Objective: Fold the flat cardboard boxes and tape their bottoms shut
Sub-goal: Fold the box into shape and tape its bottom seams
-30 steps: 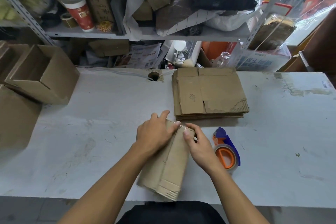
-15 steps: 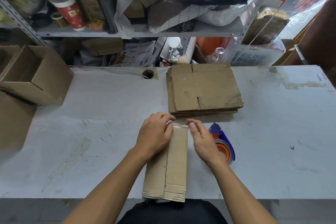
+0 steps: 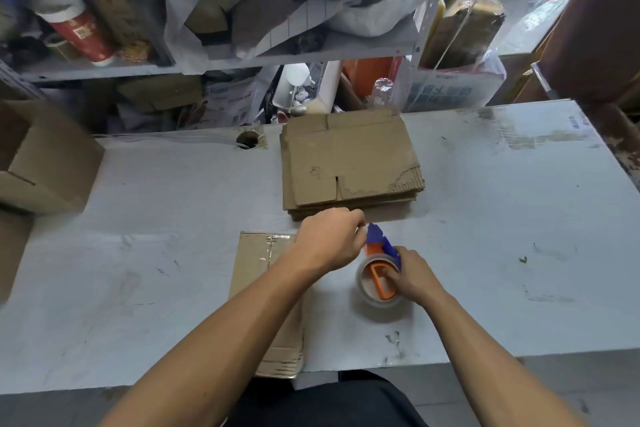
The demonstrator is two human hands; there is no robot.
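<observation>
A folded cardboard box [image 3: 258, 263] lies on the grey table [image 3: 485, 218] in front of me, clear tape across its far end. My left forearm crosses over it. My left hand [image 3: 329, 243] is curled at the blue front end of the tape dispenser [image 3: 379, 274]; whether it pinches the tape end I cannot tell. My right hand [image 3: 412, 276] grips the dispenser's orange handle beside the clear tape roll. A stack of flat cardboard boxes [image 3: 349, 163] lies just beyond both hands.
Assembled open boxes [image 3: 45, 163] stand at the table's left edge. A cable hole [image 3: 247, 139] sits left of the flat stack. Cluttered metal shelves [image 3: 277, 59] rise behind the table, and a brown chair back [image 3: 595, 31] stands at the far right.
Both hands left the taped end of the box and moved right to the tape dispenser. The box now lies flat to the left, under my left forearm.
</observation>
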